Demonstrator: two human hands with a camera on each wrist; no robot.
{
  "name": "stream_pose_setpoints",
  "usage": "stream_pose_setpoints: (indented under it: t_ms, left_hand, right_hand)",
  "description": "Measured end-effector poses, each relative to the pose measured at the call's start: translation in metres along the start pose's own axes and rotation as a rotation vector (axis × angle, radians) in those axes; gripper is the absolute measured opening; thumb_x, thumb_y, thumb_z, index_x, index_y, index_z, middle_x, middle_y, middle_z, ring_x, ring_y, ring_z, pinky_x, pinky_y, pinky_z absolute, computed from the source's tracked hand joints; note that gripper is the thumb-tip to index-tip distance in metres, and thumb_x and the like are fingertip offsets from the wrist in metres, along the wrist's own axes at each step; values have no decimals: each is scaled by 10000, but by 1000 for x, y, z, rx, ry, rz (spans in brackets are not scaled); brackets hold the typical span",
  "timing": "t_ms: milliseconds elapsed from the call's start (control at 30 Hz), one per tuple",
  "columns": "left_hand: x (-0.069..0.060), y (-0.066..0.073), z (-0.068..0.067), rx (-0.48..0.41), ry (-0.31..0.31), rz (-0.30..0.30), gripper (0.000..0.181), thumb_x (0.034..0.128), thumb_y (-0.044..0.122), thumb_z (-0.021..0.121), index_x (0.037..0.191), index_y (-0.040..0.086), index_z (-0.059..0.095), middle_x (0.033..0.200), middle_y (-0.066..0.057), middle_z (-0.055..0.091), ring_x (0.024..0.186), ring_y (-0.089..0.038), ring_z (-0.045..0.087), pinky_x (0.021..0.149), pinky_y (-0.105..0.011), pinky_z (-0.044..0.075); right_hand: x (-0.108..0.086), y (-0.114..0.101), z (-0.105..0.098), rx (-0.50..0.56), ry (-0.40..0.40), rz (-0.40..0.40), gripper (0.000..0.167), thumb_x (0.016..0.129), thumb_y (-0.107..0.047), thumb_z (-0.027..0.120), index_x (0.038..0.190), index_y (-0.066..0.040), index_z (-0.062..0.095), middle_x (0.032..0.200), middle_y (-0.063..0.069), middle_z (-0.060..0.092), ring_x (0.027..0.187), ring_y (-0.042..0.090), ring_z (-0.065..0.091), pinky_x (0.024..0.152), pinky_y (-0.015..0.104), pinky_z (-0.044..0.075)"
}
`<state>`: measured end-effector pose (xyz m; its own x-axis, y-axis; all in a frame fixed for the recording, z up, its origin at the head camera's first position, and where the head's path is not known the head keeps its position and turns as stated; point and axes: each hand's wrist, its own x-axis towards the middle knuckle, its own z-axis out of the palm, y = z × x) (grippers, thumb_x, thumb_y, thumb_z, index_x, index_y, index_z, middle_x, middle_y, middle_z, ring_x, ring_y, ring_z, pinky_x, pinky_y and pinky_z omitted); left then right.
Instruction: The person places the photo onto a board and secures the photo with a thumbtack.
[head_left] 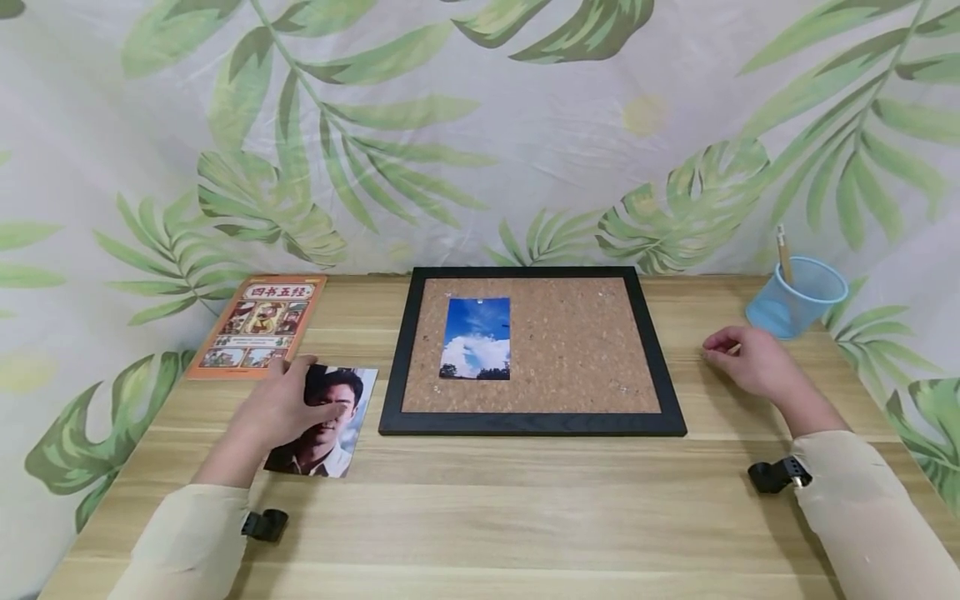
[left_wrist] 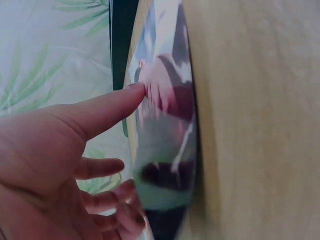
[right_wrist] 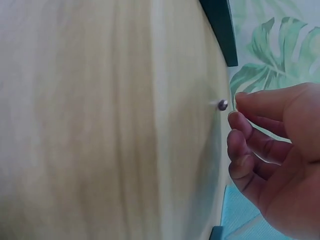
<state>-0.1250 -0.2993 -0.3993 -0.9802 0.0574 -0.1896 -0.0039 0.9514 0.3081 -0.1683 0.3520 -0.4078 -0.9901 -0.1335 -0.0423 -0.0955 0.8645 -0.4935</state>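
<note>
My left hand [head_left: 281,404] lies over a portrait photo [head_left: 330,458] on the table, its thumb touching the printed face and its other fingers near the left edge. In the left wrist view the thumb of the left hand [left_wrist: 65,155] rests on the glossy photo [left_wrist: 165,135], with the other fingers loosely bent. My right hand [head_left: 750,362] hovers low over the table, right of the corkboard [head_left: 570,350]. The right wrist view shows a small shiny tack [right_wrist: 223,105] just beyond the thumb and index fingertips of the right hand [right_wrist: 280,145], which stand slightly apart.
A sky photo [head_left: 477,342] is on the corkboard's left part, with a small pin at its top. An orange book [head_left: 258,325] lies at the back left of the wooden table [head_left: 525,517]. At the back right stands a blue mesh cup [head_left: 787,304] holding a pencil [head_left: 783,257].
</note>
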Motion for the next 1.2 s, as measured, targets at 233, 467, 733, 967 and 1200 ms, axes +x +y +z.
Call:
stream_pose_setpoints:
  t_ms: [233,467,733,967,1200]
  left_hand:
    - [2,-15,3,-162,37,99,743,973,138,777,1552,-129,395,1279,-410,557,1073,-494,643,870,-601,558]
    - [0,-25,3,-298,44,112,581,1029,97,713,1540,-54,480,1250,-305,635,1012,-340,659,732,-319,519]
    - [-3,-22,-3,-409,102,124,544,1060,130,689,1559,-2,515,1209,-225,661,904,-116,580,688,-230,500]
    - [-1,-8,-5,-450,77,133,567,1076,185,676,1599,59,497,1313,-229,655,957,-88,641,727,-231,549]
    - [9,15,3,-577,-8,182,645,1069,140,665,1656,61,409,1410,-250,595,1027,-219,651,721,-272,582]
  right_hand:
    - [2,6,1,-13,-10,18,207,1032,-120,701,1113,65,746,990,191,746,917,272,645,792,369,479]
    - [6,8,5,-26,-23,38,228,1044,-141,690,1141,58,741,1012,194,736,932,293,637,804,376,478]
    - [8,8,6,-34,-14,29,192,1037,-130,693,1101,37,761,975,171,745,906,283,639,794,375,480]
    - [7,6,7,-34,-14,18,158,1041,-119,693,1061,20,765,947,144,736,882,254,626,784,366,475]
    - [6,2,8,-34,-22,25,176,1055,-129,676,1082,27,753,1006,181,735,919,292,633,806,386,473]
